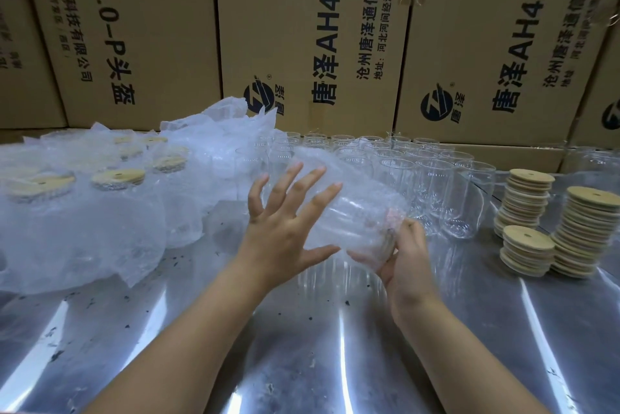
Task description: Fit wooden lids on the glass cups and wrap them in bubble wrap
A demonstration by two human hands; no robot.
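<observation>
A glass cup wrapped in bubble wrap [355, 212] lies on its side above the metal table, between my hands. My left hand [288, 215] presses its spread, straight fingers against the wrapped side. My right hand [402, 256] holds the lidded end, fingers curled round it. Bare glass cups [432, 178] stand in rows behind. Stacks of wooden lids [526, 205] with centre holes sit to the right. Wrapped, lidded cups [117, 178] stand at the left under loose bubble wrap [214, 131].
Big cardboard boxes [302, 44] with printed lettering form a wall right behind the table. The shiny metal table [302, 346] carries dark specks and glare streaks near me. More bubble wrap [67, 246] spills over the left side.
</observation>
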